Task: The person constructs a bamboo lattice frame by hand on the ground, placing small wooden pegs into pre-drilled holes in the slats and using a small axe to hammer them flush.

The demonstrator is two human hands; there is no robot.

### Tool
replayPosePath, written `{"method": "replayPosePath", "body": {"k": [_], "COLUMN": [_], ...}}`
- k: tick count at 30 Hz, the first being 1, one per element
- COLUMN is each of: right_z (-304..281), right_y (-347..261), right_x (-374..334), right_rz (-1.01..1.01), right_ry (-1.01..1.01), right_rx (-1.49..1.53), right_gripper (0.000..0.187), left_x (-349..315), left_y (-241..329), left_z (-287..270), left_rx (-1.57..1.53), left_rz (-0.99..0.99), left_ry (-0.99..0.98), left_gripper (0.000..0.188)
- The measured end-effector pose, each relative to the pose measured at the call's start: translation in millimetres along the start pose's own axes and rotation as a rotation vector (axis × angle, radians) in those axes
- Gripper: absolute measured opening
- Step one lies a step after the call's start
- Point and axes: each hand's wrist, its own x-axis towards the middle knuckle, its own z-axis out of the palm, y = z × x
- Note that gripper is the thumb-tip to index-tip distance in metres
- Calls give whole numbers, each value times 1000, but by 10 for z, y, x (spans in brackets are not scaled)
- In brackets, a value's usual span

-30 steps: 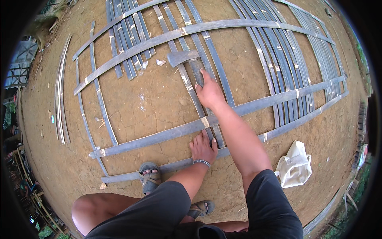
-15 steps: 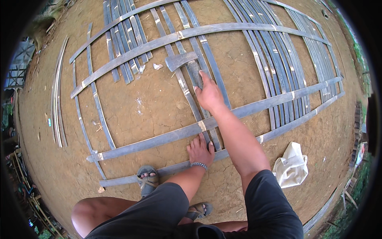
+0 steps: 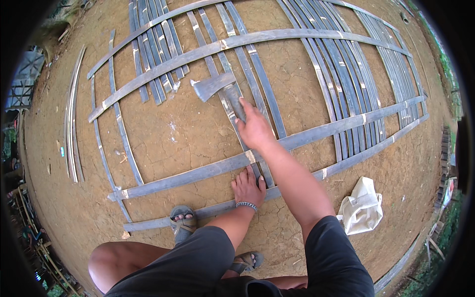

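My right hand (image 3: 256,129) is wrapped round the wooden handle of a hatchet (image 3: 215,85). The hatchet's broad metal head points left, above the upright slats of a bamboo lattice. Nearer to me, my left hand (image 3: 246,187) holds the lower end of a bamboo slat (image 3: 256,170) between thumb and fingers, and its fingertips reach the long crosswise slat (image 3: 208,172). The slat's underside and part of its end are hidden by that hand. A pale node band on the crosswise slat lies just above my fingers.
Bundled upright slats (image 3: 341,74) fill the lattice's right side, with more slats (image 3: 156,49) at the upper left. Loose thin strips (image 3: 74,114) lie on the bare earth at far left. A cream cloth bag (image 3: 362,208) lies at right. My sandalled foot (image 3: 183,220) stands by the front slat.
The hatchet has moved left and slightly down with my right hand, and its blade has swung further left. My left hand stays almost in place.
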Motion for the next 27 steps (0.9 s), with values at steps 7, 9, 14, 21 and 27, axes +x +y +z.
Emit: {"method": "replayPosePath", "body": {"k": [7,9,14,21,27], "right_z": [187,215,264,316,337], "right_y": [-96,-153,-79,-121,-27], "right_x": [168,125,140,121,85], "right_rz": [83,100,95,106,86], "right_ry": [13,11,9,12,10], "right_rx": [4,-18,-27,-37,-47], "right_gripper": [68,68,68,71,70], "left_x": [5,2,-14,6,11], "left_y": [-1,-18,-11,-37,-20], "left_z": [41,61,91,51,26], "left_rx": [25,21,61,52,10], "left_rz": [10,0,15,35,44], "left_ry": [-9,-34,-10,-2,25], "left_gripper": [72,72,72,72,72]}}
